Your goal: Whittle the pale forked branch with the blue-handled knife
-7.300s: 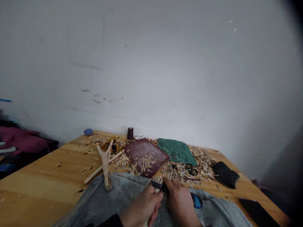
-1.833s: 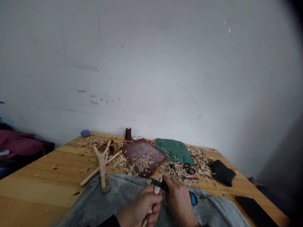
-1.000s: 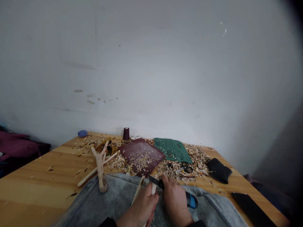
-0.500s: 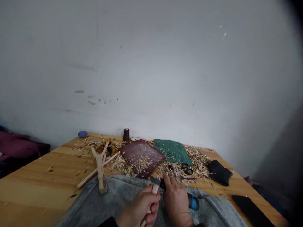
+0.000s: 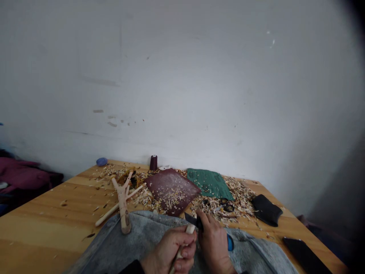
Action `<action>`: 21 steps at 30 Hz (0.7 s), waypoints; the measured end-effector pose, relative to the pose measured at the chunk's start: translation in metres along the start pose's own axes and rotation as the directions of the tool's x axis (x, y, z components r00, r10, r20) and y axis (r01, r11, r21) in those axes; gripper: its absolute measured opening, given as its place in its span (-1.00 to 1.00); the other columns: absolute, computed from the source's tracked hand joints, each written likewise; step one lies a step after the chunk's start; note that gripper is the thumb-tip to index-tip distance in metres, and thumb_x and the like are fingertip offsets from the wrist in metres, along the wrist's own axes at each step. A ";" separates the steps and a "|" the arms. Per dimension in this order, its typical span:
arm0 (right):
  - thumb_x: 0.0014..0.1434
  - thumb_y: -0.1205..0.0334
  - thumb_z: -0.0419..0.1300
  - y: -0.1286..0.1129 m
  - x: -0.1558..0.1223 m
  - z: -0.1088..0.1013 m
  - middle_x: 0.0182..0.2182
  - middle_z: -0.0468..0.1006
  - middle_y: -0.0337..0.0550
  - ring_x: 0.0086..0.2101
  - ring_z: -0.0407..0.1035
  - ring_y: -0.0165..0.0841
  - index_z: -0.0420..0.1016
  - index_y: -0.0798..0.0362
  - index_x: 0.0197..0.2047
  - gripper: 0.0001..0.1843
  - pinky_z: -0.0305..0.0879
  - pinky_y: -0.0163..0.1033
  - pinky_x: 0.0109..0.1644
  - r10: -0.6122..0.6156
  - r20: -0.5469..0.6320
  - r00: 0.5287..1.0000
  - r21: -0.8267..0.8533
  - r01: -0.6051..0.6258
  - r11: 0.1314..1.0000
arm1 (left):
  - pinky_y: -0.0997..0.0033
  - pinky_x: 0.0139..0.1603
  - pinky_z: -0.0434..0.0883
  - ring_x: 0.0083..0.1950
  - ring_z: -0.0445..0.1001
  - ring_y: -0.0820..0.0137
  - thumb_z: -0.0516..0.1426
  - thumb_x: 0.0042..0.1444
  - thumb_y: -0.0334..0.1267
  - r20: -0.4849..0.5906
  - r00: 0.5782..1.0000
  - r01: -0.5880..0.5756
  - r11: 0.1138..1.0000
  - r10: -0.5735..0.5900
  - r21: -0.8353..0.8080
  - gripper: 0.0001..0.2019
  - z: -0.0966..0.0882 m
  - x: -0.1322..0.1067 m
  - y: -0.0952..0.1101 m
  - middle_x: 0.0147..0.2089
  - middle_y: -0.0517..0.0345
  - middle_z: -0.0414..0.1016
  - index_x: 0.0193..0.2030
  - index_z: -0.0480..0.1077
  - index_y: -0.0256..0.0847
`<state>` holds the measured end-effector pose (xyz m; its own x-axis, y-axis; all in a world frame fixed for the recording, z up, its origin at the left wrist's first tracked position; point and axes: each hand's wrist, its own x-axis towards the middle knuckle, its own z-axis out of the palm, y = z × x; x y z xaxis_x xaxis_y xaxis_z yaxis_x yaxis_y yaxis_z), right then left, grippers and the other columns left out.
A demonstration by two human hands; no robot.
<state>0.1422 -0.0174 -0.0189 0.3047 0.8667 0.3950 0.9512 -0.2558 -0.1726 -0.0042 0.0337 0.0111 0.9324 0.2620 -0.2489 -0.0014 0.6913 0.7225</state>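
Low in the middle of the head view, my left hand [image 5: 174, 249] is wrapped round a pale peeled stick [image 5: 190, 228], whose top end sticks up past the thumb. My right hand [image 5: 213, 240] grips a knife [image 5: 191, 219] by its dark handle, which has a blue end showing beyond the palm. The blade lies at the stick's top end; I cannot tell if it touches. A grey cloth [image 5: 142, 238] spreads beneath both hands. To the left, a forked wooden branch [image 5: 123, 207] rests partly on that cloth, over another peeled stick [image 5: 107, 215].
On the wooden table [image 5: 57, 220] lie wood shavings [image 5: 241, 192], a maroon sheet [image 5: 171, 186], a green sheet [image 5: 209, 183], scissors [image 5: 228, 207], a black leather-like piece [image 5: 266, 210] and a phone [image 5: 305, 253]. A thread spool [image 5: 153, 163] stands near the wall [image 5: 182, 87].
The knife blade has shifted slightly against the stick's end, and the knife handle has turned so less of its blue end shows. The whole view has moved a little.
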 end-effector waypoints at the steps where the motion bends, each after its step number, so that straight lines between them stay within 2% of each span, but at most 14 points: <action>1: 0.09 0.58 0.00 0.000 0.000 0.000 -0.19 0.57 -0.17 -0.20 0.44 -0.34 0.39 -0.05 0.10 -0.44 0.21 -0.33 -0.17 0.004 -0.001 1.000 0.014 -0.004 1.000 | 0.62 -0.80 0.01 -0.77 -0.11 0.60 0.15 -0.08 -0.21 0.021 1.000 0.001 1.000 -0.001 -0.007 -0.80 0.000 0.000 0.001 -0.67 0.44 0.08 -0.36 0.18 -0.11; 5: 0.06 0.58 0.01 0.004 -0.002 0.002 -0.21 0.56 -0.15 -0.23 0.44 -0.33 0.39 -0.03 0.10 -0.43 0.21 -0.31 -0.15 -0.034 -0.065 0.997 0.018 0.035 0.999 | 0.62 -0.82 -0.04 -0.79 -0.12 0.61 0.16 -0.10 -0.17 0.081 0.997 0.005 1.000 -0.005 -0.003 -0.78 0.003 -0.004 0.003 -0.68 0.45 0.07 -0.36 0.18 -0.11; 6: 0.05 0.58 0.02 0.005 -0.002 0.002 -0.21 0.56 -0.15 -0.23 0.43 -0.33 0.39 -0.03 0.10 -0.43 0.21 -0.31 -0.14 -0.049 -0.086 0.995 0.013 0.050 0.999 | 0.63 -0.82 -0.05 -0.79 -0.12 0.61 0.16 -0.10 -0.15 0.068 0.998 -0.003 1.000 0.002 0.015 -0.77 0.005 -0.004 0.002 -0.68 0.45 0.07 -0.36 0.18 -0.11; 8: 0.04 0.58 0.02 0.008 -0.001 0.001 -0.22 0.56 -0.15 -0.23 0.42 -0.32 0.38 -0.02 0.10 -0.42 0.20 -0.31 -0.13 -0.074 -0.096 0.993 0.002 0.075 0.997 | 0.64 -0.82 -0.07 -0.79 -0.10 0.63 0.16 -0.10 -0.15 -0.028 0.999 -0.040 0.995 0.043 0.090 -0.76 0.008 -0.004 0.000 -0.67 0.45 0.09 -0.37 0.16 -0.11; 11: 0.03 0.59 0.00 0.007 0.002 -0.003 -0.25 0.56 -0.18 -0.24 0.43 -0.32 0.41 -0.04 0.05 -0.44 0.19 -0.32 -0.18 -0.072 -0.001 0.997 -0.019 0.072 0.997 | 0.64 -0.84 -0.05 -0.80 -0.05 0.63 0.11 -0.04 -0.16 -0.255 0.953 -0.089 0.956 0.163 0.279 -0.80 0.010 0.000 -0.008 -0.65 0.46 0.14 -0.38 0.12 -0.10; 13: 0.06 0.58 -0.03 0.004 0.003 -0.007 -0.26 0.56 -0.19 -0.27 0.44 -0.33 0.44 -0.05 0.00 -0.48 0.18 -0.33 -0.23 -0.050 0.083 0.995 -0.037 0.053 0.998 | 0.64 -0.85 -0.04 -0.81 -0.03 0.63 0.06 0.03 -0.16 -0.344 0.909 -0.089 0.915 0.236 0.393 -0.85 0.009 0.004 -0.012 -0.64 0.46 0.16 -0.37 0.12 -0.10; 16: 0.10 0.57 -0.04 0.000 0.004 -0.011 -0.25 0.56 -0.18 -0.26 0.46 -0.33 0.43 -0.06 -0.01 -0.51 0.18 -0.33 -0.25 -0.029 0.147 0.989 -0.055 0.037 0.998 | 0.64 -0.84 -0.03 -0.81 -0.02 0.63 0.01 0.10 -0.16 -0.386 0.876 -0.059 0.859 0.289 0.508 -0.88 0.006 0.007 -0.016 -0.64 0.47 0.14 -0.35 0.12 -0.10; 21: 0.15 0.54 -0.05 -0.006 0.003 -0.015 -0.24 0.56 -0.16 -0.24 0.46 -0.31 0.41 -0.07 0.02 -0.52 0.20 -0.33 -0.25 -0.042 0.217 0.975 -0.070 0.058 0.996 | 0.63 -0.79 0.04 -0.79 0.07 0.59 -0.05 0.15 -0.23 -0.404 0.856 0.001 0.781 0.323 0.625 -0.93 0.006 0.007 -0.016 -0.67 0.48 0.11 -0.24 0.18 -0.12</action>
<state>0.1384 -0.0198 -0.0034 0.2469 0.9489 0.1964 0.9684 -0.2343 -0.0855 0.0046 0.0206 0.0022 0.6516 0.7195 -0.2403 0.2254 0.1188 0.9670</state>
